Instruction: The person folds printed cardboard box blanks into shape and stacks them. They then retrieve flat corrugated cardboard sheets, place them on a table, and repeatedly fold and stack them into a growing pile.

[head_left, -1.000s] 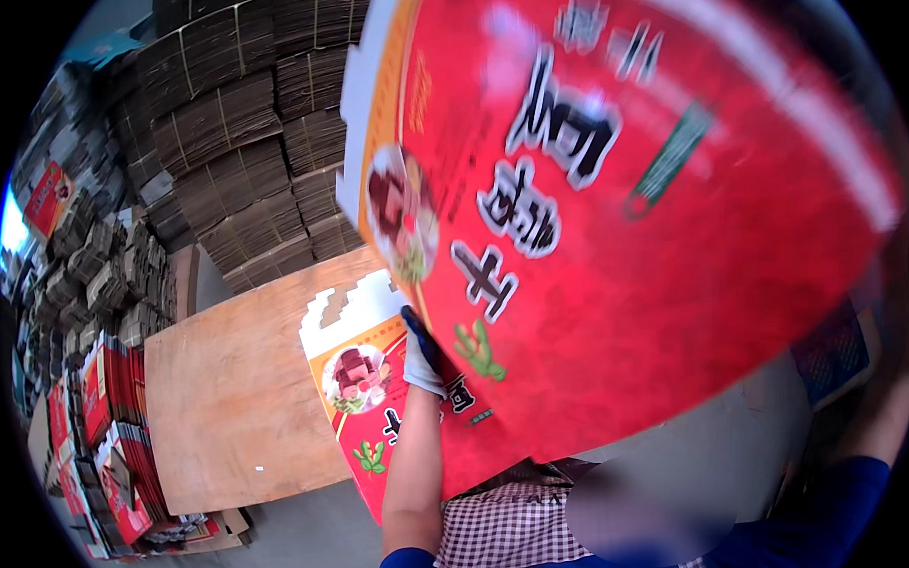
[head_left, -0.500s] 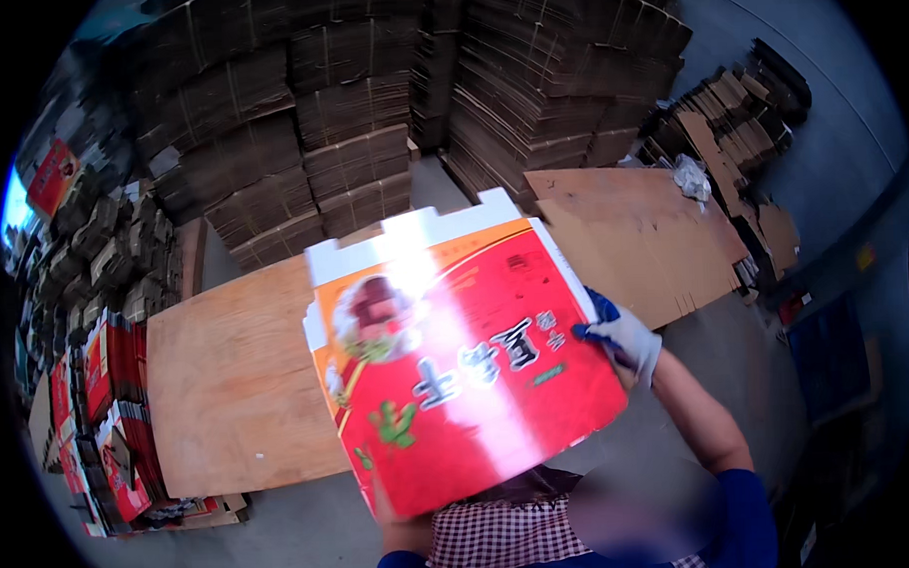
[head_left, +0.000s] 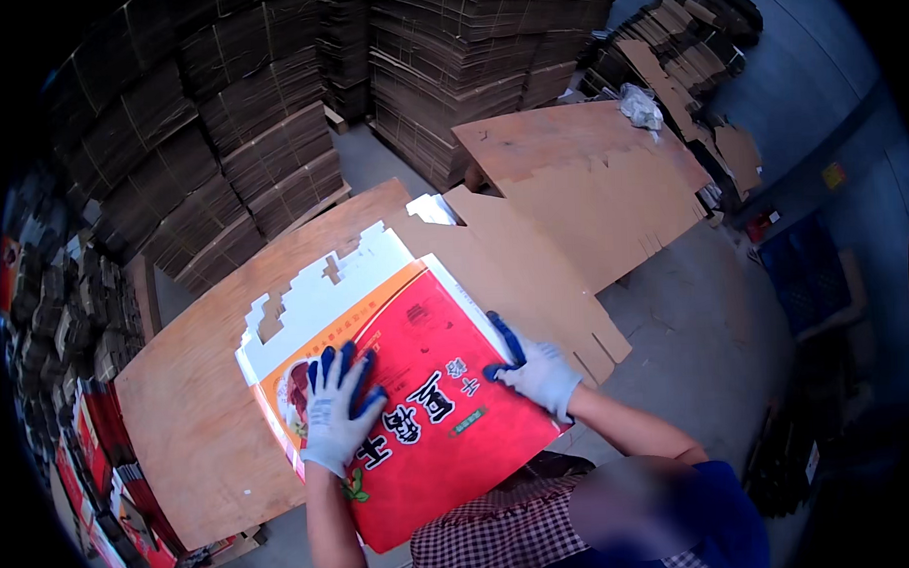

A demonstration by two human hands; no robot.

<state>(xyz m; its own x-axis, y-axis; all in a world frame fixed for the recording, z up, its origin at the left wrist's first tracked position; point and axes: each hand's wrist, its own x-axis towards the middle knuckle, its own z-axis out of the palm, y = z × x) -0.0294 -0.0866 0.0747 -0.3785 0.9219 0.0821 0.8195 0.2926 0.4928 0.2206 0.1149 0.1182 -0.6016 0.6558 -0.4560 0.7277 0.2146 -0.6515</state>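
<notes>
A flat printed carton sheet (head_left: 481, 473), red with an orange band and white cut-out flaps along its far side, lies over the near part of the wooden table in front of me. My left hand (head_left: 341, 413), in a white glove with blue fingertips, rests on its printed face near the left side, fingers spread. At the right edge is my right hand (head_left: 538, 373), gloved the same way, with thumb and forefinger apart against the border. Its other fingers are partly hidden.
Plain brown cardboard (head_left: 533, 246) spreads from beside the carton toward a second wooden board (head_left: 580, 144). Tall strapped cardboard stacks (head_left: 448, 84) stand behind the wooden table (head_left: 193, 403). Folded red cartons (head_left: 131, 476) are piled at the left, and crumpled plastic (head_left: 641, 107) lies at the far right.
The carton sheet has come down from a raised, tilted hold to lie flat. My left hand, mostly hidden before, is now on top of it; the right stays at the right edge.
</notes>
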